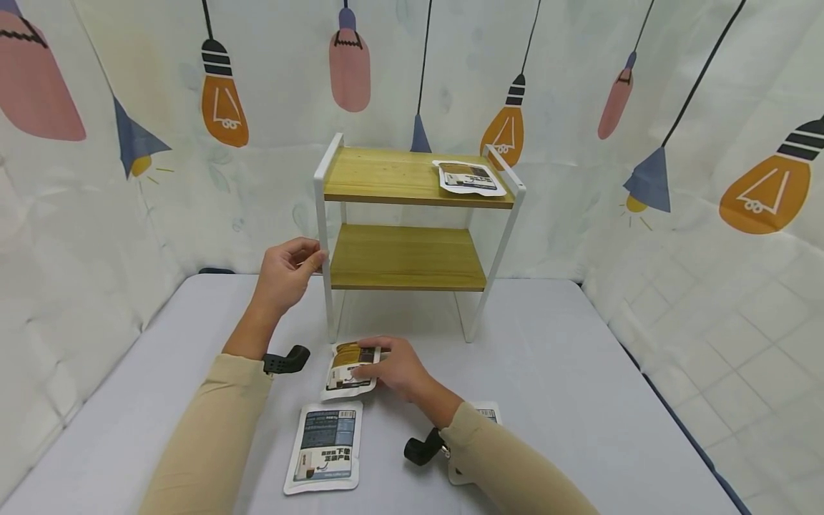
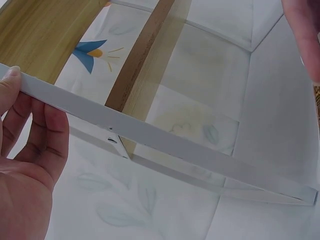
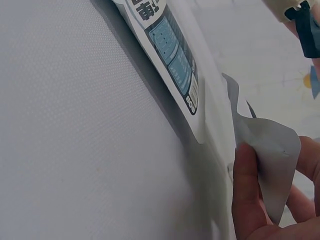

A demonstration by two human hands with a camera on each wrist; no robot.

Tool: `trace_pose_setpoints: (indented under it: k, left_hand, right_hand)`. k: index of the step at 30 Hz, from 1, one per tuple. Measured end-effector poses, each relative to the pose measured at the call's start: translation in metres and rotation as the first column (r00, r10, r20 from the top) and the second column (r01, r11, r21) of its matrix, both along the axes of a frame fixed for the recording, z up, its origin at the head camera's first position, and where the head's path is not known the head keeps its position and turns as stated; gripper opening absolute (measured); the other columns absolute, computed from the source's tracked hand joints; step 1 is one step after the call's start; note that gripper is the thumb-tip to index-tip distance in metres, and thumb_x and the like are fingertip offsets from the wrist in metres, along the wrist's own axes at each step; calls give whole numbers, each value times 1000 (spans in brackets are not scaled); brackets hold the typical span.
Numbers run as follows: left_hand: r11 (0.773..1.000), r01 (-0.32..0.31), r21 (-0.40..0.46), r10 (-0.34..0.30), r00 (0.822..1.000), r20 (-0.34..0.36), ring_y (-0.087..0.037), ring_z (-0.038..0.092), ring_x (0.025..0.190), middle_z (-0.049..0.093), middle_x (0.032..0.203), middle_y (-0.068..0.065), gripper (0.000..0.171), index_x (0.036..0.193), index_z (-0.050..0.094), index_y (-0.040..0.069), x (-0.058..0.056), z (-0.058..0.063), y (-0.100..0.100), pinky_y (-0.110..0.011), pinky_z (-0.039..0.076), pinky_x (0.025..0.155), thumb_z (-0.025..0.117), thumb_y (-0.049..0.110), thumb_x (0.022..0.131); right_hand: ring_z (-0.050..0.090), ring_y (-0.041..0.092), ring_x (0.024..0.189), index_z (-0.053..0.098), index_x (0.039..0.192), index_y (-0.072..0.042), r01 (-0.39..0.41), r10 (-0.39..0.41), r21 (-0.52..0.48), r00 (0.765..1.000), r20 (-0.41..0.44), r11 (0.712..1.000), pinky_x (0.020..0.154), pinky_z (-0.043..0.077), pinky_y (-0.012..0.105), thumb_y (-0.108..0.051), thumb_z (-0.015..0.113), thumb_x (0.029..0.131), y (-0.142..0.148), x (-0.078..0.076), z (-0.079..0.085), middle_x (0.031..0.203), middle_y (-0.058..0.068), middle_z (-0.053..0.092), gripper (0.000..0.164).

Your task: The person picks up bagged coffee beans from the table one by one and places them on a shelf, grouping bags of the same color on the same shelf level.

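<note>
At the left side of a two-tier shelf (image 1: 405, 257), my left hand (image 1: 288, 275) pinches its white front upright; the left wrist view shows the thumb and curled fingers around that white frame bar (image 2: 160, 137). My right hand (image 1: 399, 368) grips a flat printed pouch (image 1: 347, 375) just in front of the shelf. In the right wrist view, the pouch's plain silvery back (image 3: 272, 160) bends between thumb and fingers. Another pouch (image 1: 325, 447) lies on the table nearer to me. A third pouch (image 1: 488, 411) is partly hidden under my right forearm.
One more pouch (image 1: 470, 177) lies at the right end of the wooden top board (image 1: 386, 172). The lower board (image 1: 405, 257) is bare wood. A white cloth covers the table (image 1: 553, 372). Behind stands a curtain (image 1: 270, 179) printed with lamps.
</note>
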State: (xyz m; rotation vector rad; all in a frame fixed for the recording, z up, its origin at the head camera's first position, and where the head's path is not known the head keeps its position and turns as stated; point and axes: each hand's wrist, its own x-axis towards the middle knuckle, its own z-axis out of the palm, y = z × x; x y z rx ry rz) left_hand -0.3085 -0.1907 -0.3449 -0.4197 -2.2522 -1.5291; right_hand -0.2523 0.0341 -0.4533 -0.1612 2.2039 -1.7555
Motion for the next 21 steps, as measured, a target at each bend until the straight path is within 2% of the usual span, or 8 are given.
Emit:
trace_pose_setpoints:
  k: [10, 16, 21]
  left_hand:
    - [1000, 9, 7, -9, 1000, 1, -6, 70, 89, 71, 112, -23, 33, 118, 69, 0, -1, 0, -1, -12, 56, 84, 65, 28, 102]
    - [1000, -8, -11, 8, 1000, 8, -9, 70, 90, 72, 111, -17, 33, 117, 69, 2, -1, 0, 0, -14, 57, 85, 65, 31, 102]
    - [1000, -14, -13, 14, 1000, 5, -7, 70, 91, 72, 111, -16, 33, 119, 69, 1, 1, 1, 0, -14, 56, 86, 65, 29, 102]
  right_hand:
    - [71, 21, 92, 76, 122, -22, -5, 6, -45, 1000, 13, 999, 71, 64, 34, -5, 88, 78, 8, 3, 7, 130, 11, 59, 50]
    - [71, 22, 93, 75, 124, -25, 1, -1, -41, 1000, 17, 999, 73, 65, 35, -6, 88, 78, 13, 4, 8, 136, 10, 58, 51]
    - [71, 24, 94, 74, 125, -24, 8, -8, -59, 1000, 11, 998, 74, 65, 36, -4, 87, 79, 17, 7, 13, 137, 11, 57, 51]
